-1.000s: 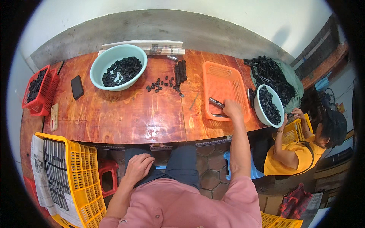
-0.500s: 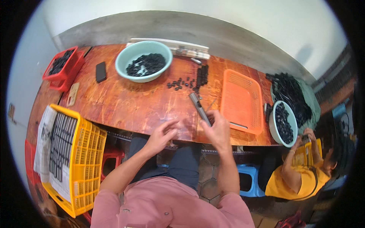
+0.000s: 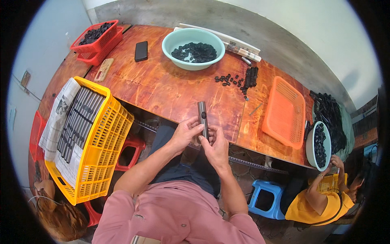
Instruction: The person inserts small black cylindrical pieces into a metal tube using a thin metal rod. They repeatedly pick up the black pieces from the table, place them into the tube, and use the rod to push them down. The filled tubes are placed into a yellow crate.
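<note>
One grey tube (image 3: 202, 107), in a two-handed hold at the front edge of the wooden table (image 3: 158, 91). Location: straight ahead of the pink shirt (image 3: 174, 207), upper end projecting past the fingers. Black oval insert (image 3: 204, 115) visible in the tube's side. Long axis: roughly fore-and-aft, far end leaning slightly left. Left hand (image 3: 185, 134): pinching the tube's left side near mid-length, nearer to the insert. Right hand (image 3: 215, 148): thumb and fingers closed about the lower part from the right. Hidden fingertips and height above the tabletop: cannot tell. Front edge: passing behind the tube in view, slanting down toward the right. Room ahead: open tabletop as far as the teal bowl (image 3: 191, 65) and loose black pieces (image 3: 229, 79). Room rightward: tabletop up to a thin metal pin (image 3: 256, 109) and the orange tray (image 3: 284, 112). Leftward: judged tightest, with the yellow crate (image 3: 103, 150) near the left forearm (image 3: 146, 164) and rows of similar tubes (image 3: 82, 114) inside.
</note>
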Tool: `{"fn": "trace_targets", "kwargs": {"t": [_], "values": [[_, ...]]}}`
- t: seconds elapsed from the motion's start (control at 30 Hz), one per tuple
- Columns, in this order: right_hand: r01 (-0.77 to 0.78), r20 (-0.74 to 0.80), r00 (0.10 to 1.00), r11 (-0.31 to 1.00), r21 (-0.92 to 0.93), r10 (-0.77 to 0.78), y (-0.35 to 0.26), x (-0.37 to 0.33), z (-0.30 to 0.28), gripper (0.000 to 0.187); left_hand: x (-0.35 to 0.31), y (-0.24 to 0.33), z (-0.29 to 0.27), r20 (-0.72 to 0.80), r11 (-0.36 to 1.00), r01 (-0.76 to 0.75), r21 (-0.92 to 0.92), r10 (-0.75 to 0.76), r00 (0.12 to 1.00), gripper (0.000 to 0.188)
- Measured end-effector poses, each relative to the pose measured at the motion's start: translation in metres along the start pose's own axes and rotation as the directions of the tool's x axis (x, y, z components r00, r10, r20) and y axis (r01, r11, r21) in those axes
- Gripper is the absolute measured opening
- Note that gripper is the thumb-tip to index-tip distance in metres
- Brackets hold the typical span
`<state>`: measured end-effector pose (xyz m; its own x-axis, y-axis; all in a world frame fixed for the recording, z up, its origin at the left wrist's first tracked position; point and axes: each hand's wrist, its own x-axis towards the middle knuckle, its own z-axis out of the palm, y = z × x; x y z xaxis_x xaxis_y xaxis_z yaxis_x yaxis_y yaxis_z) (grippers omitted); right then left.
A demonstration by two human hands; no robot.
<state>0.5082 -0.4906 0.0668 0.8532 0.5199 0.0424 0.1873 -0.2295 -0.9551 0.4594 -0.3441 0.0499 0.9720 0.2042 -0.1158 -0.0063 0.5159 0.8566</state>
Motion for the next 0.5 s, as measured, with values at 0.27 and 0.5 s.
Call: {"fn": "trace_targets", "kwargs": {"t": [0.27, 0.5], "values": [[0.071, 0.003, 0.997, 0.997, 0.039, -0.071, 0.011, 0.012, 0.01, 0.044, 0.01, 0.002, -0.018, 0.003, 0.997, 0.069, 0.042, -0.069, 0.998, 0.038], [0.204, 0.037, 0.979, 0.974, -0.1, -0.201, 0.023, 0.061, -0.02, 0.025, 0.042, 0.018, -0.023, -0.153, 0.994, 0.093, -0.064, -0.102, 0.983, 0.027]]}}
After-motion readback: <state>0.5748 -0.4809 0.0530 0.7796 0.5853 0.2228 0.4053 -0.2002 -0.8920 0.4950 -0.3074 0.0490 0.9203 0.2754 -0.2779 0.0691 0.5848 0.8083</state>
